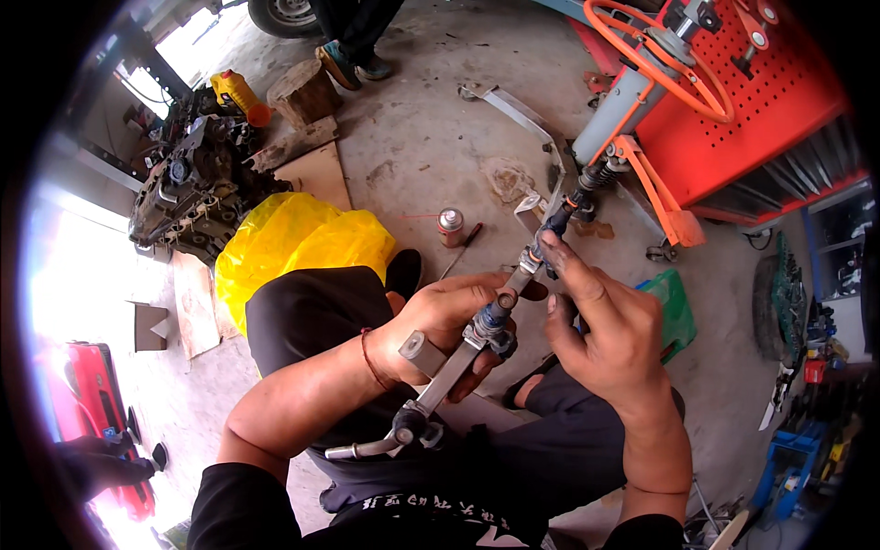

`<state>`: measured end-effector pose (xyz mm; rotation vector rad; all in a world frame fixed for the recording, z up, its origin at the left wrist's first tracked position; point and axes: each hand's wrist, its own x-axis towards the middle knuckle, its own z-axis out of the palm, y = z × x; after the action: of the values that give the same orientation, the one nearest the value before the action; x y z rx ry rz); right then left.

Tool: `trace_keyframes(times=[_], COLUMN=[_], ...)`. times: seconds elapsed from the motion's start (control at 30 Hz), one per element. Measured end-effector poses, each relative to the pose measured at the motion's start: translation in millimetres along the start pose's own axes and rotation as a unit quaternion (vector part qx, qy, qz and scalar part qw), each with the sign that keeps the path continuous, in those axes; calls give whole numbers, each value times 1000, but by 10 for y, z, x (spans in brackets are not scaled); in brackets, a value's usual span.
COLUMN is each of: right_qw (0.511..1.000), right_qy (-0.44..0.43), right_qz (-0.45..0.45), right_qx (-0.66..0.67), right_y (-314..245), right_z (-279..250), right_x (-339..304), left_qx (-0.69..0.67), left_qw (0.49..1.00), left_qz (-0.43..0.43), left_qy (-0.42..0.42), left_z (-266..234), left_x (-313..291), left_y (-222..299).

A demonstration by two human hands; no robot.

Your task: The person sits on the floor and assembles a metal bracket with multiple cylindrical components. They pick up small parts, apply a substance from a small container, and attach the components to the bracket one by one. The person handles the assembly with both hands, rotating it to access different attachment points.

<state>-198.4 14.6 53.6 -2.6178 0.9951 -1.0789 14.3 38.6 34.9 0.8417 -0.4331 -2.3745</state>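
Note:
A metal fuel rail (pixel 451 374) with several dark injectors runs diagonally across my lap, its bent pipe end toward me at the lower left. My left hand (pixel 438 316) is closed round the middle of the rail; some of its fingers are hidden beneath. Near the rail's far end, the index fingertip of my right hand (pixel 610 330) touches or lies just over a dark injector fitting (pixel 555 222). That hand's thumb stands apart from the index finger, and the other fingers are curled. A spray can (pixel 450 227) and a screwdriver (pixel 469 240) are on the floor beyond.
A greasy engine (pixel 197 188) and a yellow plastic bag (pixel 302 238) lie to the left. A yellow jug (pixel 238 94) stands by a wood stump (pixel 304 93). On the right are a red perforated cabinet (pixel 761 110), a grey-and-orange stand (pixel 610 119) and a green container (pixel 674 312). Another person's shoes (pixel 339 66) show at the back.

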Motion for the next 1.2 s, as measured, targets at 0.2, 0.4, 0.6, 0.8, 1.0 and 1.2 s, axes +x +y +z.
trace_keyframes(times=[0.2,0.4,0.6,0.8,1.0,1.2], right_qw=[981,846,797,828,889,886], right_qy=[-38,51,62,53,21,13], right_qz=[87,270,303,332,270,294], right_qx=[167,456,518,449,370,357], right_y=[-82,30,191,305,238,207], right_z=[-128,-446,-524,-572,-561,-524], right_x=[-20,-92,-98,-156,-161,-99], left_qx=[77,94,255,409,537,593], left_qw=[996,993,949,843,748,696], left_qz=[41,62,152,309,347,364], left_qy=[7,32,107,165,175,178], left_z=[-71,-66,-79,-179,-116,-73], left_x=[20,-5,15,49,-41,-40], left_y=[-34,-1,3,-57,-45,-81])
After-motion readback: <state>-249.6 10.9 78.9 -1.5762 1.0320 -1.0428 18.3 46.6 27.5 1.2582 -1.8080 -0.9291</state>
